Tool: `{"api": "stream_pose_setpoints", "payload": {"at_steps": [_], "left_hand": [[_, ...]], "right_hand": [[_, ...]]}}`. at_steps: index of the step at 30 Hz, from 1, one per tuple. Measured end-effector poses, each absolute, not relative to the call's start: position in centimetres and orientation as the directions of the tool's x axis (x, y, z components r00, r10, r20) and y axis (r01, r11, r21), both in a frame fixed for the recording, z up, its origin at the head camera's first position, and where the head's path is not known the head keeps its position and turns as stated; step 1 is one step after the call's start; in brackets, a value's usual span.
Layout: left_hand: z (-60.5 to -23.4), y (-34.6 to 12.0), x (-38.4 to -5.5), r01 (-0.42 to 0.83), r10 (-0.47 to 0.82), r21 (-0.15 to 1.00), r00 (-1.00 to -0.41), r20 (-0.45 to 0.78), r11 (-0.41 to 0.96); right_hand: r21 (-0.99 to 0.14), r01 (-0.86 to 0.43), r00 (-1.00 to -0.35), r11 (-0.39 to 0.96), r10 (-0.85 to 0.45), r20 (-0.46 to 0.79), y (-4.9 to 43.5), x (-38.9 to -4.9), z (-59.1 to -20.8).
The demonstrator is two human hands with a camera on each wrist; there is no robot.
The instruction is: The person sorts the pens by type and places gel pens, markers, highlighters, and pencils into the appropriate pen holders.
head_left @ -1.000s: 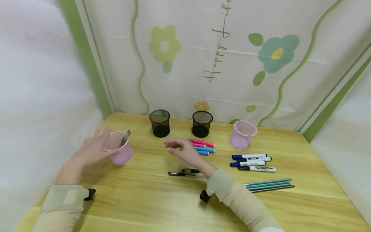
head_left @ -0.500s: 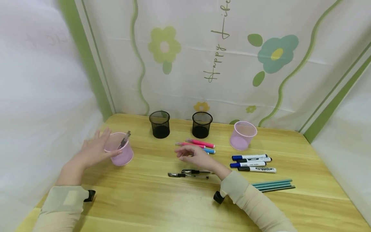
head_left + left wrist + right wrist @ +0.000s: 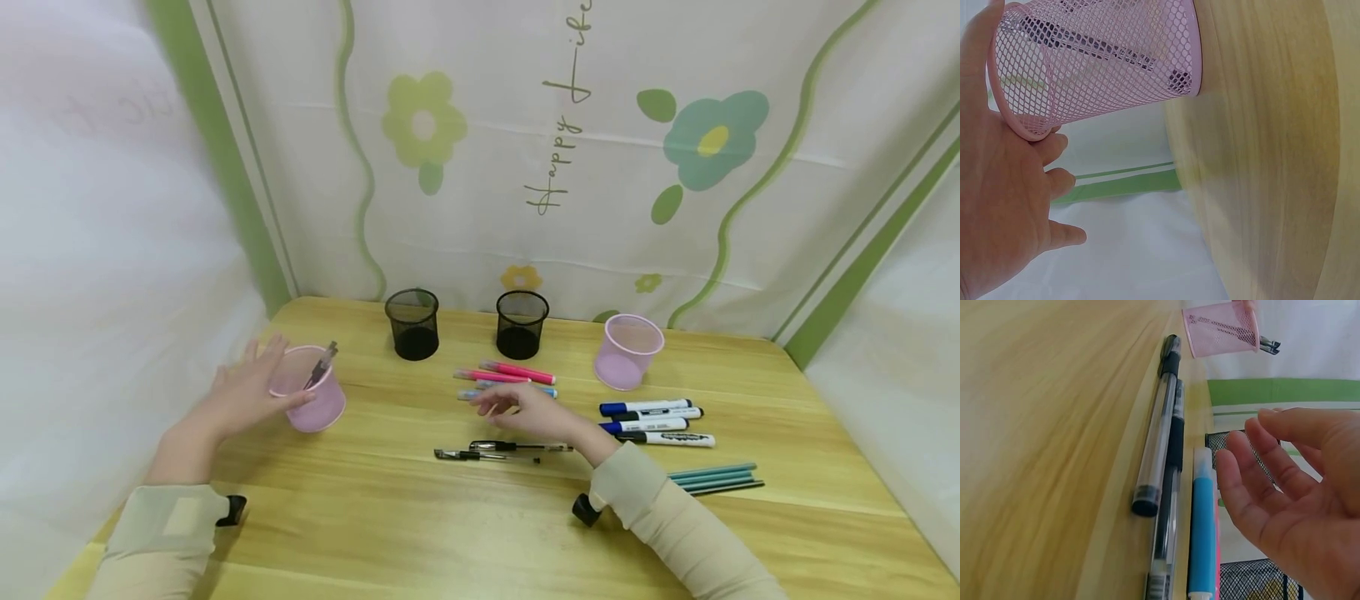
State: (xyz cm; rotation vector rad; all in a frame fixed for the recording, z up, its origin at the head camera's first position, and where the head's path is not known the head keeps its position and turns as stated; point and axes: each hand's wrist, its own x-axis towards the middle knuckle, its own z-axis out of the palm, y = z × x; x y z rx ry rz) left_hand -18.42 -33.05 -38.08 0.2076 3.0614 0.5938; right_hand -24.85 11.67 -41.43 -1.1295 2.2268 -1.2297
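My left hand holds a pink mesh pen holder by its rim, thumb at the front and fingers around the far side. Black pens lean inside this holder; the left wrist view shows them through the mesh. Over the middle of the table, my right hand hovers with loosely bent fingers and nothing in them. Just in front of it lie two black gel pens, side by side. Behind and partly under it are pink felt-tip pens and blue felt-tip pens.
Two black mesh holders stand along the back, with a second pink holder to their right. Several whiteboard markers and teal pencils lie on the right. Printed curtains enclose the table.
My right hand has moved rightward and slightly toward me, uncovering the ends of the felt-tip pens and more of the gel pens. My left hand stays on the pink holder.
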Motion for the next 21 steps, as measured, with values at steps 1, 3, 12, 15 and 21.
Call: {"api": "stream_pose_setpoints", "payload": {"at_steps": [1,3,12,15,21], "left_hand": [[-38.1,-33.1,-18.4,0.126,0.132,0.373,-0.991,0.01,0.919],[-38.1,-33.1,-18.4,0.125,0.131,0.376,-0.991,0.01,0.918],[-38.3,-33.3,-18.5,0.125,0.133,0.384,-0.991,0.005,0.915],[-38.2,-33.2,-18.5,0.122,0.13,0.382,-0.991,0.004,0.916],[-38.0,-33.0,-18.4,0.115,0.125,0.383,-0.992,0.0,0.917]], "right_hand": [[-0.819,-0.477,-0.616,0.319,-0.786,0.052,11.8,-24.8,-41.5],[-0.801,-0.486,-0.609,0.351,-0.793,0.022,12.0,-24.8,-41.5],[-0.71,-0.551,-0.567,0.44,-0.821,-0.069,12.6,-24.5,-41.6],[-0.673,-0.579,-0.565,0.46,-0.822,-0.076,12.8,-24.6,-41.5],[-0.633,-0.607,-0.54,0.48,-0.834,-0.114,13.0,-24.7,-41.3]]}}
